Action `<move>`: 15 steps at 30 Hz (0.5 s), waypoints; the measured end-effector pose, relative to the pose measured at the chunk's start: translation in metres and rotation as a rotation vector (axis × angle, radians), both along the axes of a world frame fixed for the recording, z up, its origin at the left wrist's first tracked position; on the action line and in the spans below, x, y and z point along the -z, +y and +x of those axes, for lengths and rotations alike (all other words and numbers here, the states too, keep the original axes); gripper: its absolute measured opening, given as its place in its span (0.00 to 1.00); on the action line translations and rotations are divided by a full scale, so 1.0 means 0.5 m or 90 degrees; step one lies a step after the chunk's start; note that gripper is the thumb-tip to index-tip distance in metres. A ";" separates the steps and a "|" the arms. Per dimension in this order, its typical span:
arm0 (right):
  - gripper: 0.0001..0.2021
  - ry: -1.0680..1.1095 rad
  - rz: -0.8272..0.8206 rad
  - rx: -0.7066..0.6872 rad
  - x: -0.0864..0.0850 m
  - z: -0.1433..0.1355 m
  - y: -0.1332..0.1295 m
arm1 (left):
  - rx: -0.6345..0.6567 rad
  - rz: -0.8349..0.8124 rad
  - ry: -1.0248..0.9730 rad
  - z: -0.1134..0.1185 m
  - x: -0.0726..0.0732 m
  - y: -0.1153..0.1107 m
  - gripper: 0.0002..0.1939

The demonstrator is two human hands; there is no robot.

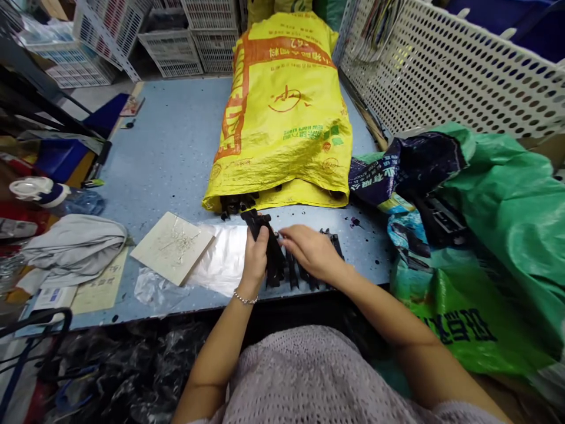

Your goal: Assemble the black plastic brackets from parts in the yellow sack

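Note:
My left hand (256, 256) is closed around a long black plastic part (274, 254), its thumb pressed along the top. Close to the right side of that part is my right hand (311, 250), with thumb and fingertips pinched together; whatever they hold is too small to make out. More black plastic parts (332, 241) lie on the blue table beneath and beyond my right hand. A yellow woven sack (286, 118) lies on the table in front, its mouth facing me, and dark pieces (236, 205) show at its left corner.
A pale square board (173, 247) bearing tiny pieces lies left of clear plastic bags (220, 256). At far left are a grey cloth (77, 250) and a bottle (57, 194). Green sacks (498, 235) crowd the right side, below a white perforated panel (450, 70).

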State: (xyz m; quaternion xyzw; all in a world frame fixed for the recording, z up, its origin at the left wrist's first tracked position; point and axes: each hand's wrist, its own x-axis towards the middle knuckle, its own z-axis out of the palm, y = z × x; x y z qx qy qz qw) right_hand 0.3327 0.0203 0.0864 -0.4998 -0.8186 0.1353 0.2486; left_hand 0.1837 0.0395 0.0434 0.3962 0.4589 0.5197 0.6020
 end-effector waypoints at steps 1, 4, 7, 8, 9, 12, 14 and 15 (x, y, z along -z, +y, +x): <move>0.16 -0.002 0.009 0.021 0.002 0.006 0.019 | 0.017 -0.014 0.015 -0.008 -0.001 -0.005 0.27; 0.17 0.033 -0.023 0.032 0.016 0.002 0.076 | 0.026 -0.027 0.077 -0.019 -0.003 -0.022 0.31; 0.19 0.239 -0.232 -0.030 0.030 -0.021 0.109 | -0.036 0.057 0.151 -0.024 0.004 -0.025 0.29; 0.20 0.309 -0.315 -0.043 0.033 -0.028 0.110 | -0.055 0.075 0.165 -0.028 0.007 -0.022 0.29; 0.21 0.358 -0.381 -0.056 0.036 -0.033 0.106 | -0.068 0.078 0.169 -0.034 0.011 -0.019 0.28; 0.21 0.301 -0.406 -0.090 0.044 -0.041 0.063 | -0.097 0.007 0.129 -0.054 0.017 -0.008 0.30; 0.18 0.171 -0.349 -0.094 0.055 -0.048 0.019 | -0.118 -0.041 0.089 -0.060 0.017 -0.008 0.32; 0.17 0.122 -0.343 -0.083 0.062 -0.053 -0.003 | -0.129 -0.042 0.072 -0.060 0.016 -0.012 0.32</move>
